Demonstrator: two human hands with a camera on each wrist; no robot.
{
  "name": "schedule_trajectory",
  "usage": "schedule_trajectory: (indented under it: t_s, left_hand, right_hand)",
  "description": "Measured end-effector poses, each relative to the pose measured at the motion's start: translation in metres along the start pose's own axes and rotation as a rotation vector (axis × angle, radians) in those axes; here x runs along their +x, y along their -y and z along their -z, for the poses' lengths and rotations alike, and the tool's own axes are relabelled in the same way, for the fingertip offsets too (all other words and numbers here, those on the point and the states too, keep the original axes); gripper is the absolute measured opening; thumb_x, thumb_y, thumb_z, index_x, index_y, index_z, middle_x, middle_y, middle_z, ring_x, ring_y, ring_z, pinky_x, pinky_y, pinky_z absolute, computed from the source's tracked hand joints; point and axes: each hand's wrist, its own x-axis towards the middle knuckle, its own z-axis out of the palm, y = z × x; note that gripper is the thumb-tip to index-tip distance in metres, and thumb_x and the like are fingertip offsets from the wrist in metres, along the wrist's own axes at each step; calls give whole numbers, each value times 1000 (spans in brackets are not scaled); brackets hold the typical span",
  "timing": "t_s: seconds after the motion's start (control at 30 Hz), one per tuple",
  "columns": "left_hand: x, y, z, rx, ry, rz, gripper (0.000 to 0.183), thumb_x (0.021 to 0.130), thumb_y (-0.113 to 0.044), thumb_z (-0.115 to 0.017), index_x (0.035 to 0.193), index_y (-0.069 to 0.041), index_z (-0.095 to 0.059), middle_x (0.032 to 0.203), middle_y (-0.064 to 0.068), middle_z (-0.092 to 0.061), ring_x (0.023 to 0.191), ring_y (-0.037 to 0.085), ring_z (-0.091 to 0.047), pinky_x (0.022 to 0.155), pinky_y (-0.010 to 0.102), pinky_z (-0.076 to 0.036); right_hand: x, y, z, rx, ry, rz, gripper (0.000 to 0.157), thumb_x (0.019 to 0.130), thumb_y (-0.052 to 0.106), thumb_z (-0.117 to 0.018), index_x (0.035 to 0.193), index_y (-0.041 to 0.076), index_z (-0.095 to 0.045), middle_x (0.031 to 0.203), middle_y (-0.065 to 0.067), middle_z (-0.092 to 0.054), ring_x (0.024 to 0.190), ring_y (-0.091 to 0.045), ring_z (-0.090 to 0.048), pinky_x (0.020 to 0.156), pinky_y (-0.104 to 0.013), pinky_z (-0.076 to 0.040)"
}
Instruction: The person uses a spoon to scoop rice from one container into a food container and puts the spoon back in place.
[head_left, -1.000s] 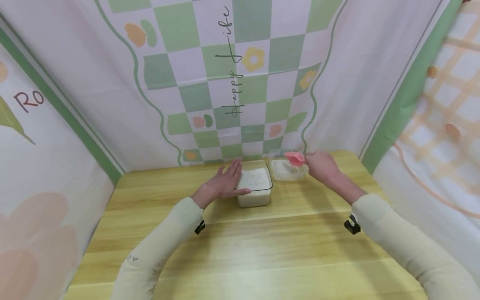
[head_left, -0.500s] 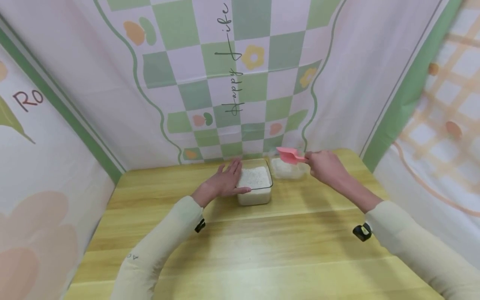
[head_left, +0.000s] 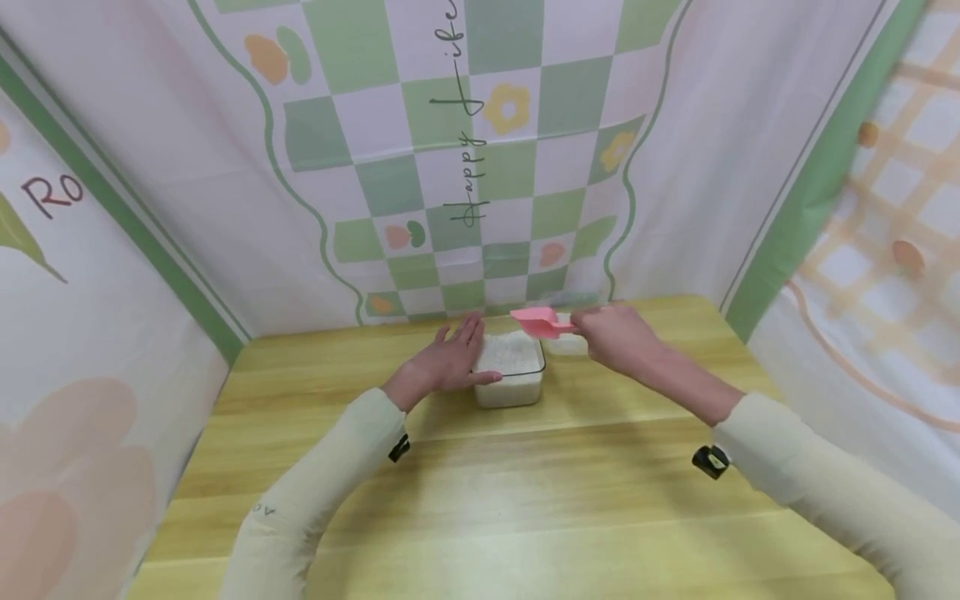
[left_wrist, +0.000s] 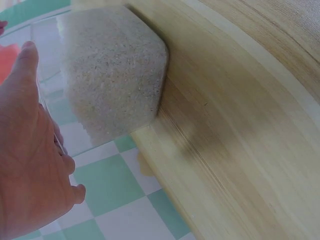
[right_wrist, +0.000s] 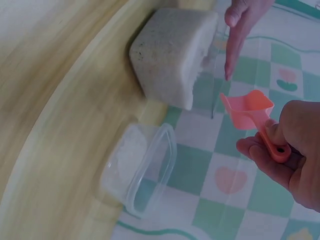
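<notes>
My right hand (head_left: 618, 340) grips the handle of a pink scoop (head_left: 537, 322), its bowl raised over the back right of a clear square container. That container (left_wrist: 112, 75) is filled with small whitish grains that look like rice (head_left: 510, 353). Along its left rim rests my left hand (head_left: 447, 360), fingers extended toward the back and thumb reaching across the front edge. In the right wrist view, the scoop's bowl (right_wrist: 247, 110) points toward the left hand's fingers. Beside the container is a smaller clear plastic tub (right_wrist: 167, 137) with white contents at its bottom.
Both containers stand near the back edge of a wooden table (head_left: 480, 500). Behind it hangs a green-and-white checked cloth (head_left: 435, 175). Patterned cloths also hang at both sides. A black wrist device (head_left: 710, 461) shows at the right sleeve.
My right hand has lifted the scoop from the small tub and carried it left to above the larger container. My left hand has stayed at the rim.
</notes>
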Motion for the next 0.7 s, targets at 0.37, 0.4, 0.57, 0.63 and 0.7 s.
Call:
schedule_trajectory:
  t_s: [0.37, 0.4, 0.57, 0.63, 0.7]
  left_hand:
    - [1, 0, -1, -9, 1, -12, 105, 95, -77, -29, 159, 0, 5, 167, 14, 13, 157, 28, 5, 125, 54, -12]
    - [1, 0, -1, -9, 3, -12, 105, 95, -76, -29, 159, 0, 5, 167, 14, 13, 157, 28, 5, 125, 54, -12]
    - [1, 1, 0, -1, 1, -9, 105, 95, -75, -30, 159, 1, 3, 167, 15, 12, 157, 29, 3, 124, 55, -13]
    - [1, 1, 0, 2, 0, -7, 105, 95, -75, -31, 159, 1, 2, 167, 15, 12, 157, 30, 3, 124, 55, -13]
    - [1, 0, 0, 2, 2, -7, 105, 95, -75, -31, 159, 1, 3, 167, 15, 11, 157, 29, 3, 124, 54, -13]
  right_hand:
    - [22, 24, -10, -90, 71, 120, 15, 74, -9, -68, 80, 5, -68, 70, -6, -67, 58, -24, -60, 51, -36, -50]
    - [24, 26, -11, -102, 79, 130, 15, 74, -9, -68, 79, 5, -68, 71, -6, -67, 59, -24, -60, 51, -36, -50]
    - [35, 37, -16, -182, 74, 201, 21, 75, -12, -63, 70, 9, -65, 67, -5, -66, 56, -22, -58, 47, -35, -50]
    - [39, 40, -18, -218, 66, 227, 24, 75, -12, -63, 66, 10, -63, 64, -3, -65, 53, -20, -56, 45, -34, -49]
    - [41, 44, -20, -252, 69, 242, 26, 75, -12, -65, 63, 12, -62, 61, -1, -63, 50, -18, -52, 45, -33, -48]
